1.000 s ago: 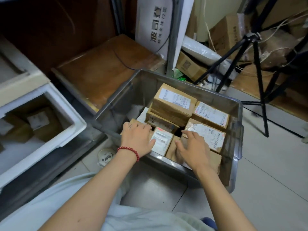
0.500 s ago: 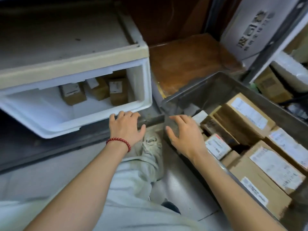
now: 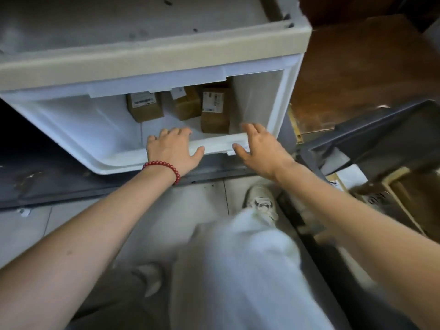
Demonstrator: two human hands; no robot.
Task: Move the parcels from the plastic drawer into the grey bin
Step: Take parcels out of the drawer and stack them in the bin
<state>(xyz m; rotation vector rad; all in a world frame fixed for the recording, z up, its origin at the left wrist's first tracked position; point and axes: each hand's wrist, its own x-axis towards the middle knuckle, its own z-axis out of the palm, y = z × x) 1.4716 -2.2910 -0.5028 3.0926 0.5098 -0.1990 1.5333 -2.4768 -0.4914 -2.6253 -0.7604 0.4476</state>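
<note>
Our left hand (image 3: 172, 151) and right hand (image 3: 260, 150) reach over the white plastic drawer (image 3: 71, 129), fingers spread, holding nothing. Three labelled cardboard parcels (image 3: 215, 115) stand at its back.

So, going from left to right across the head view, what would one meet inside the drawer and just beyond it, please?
Left parcel, middle parcel, right parcel, drawer's right wall, grey bin.
</note>
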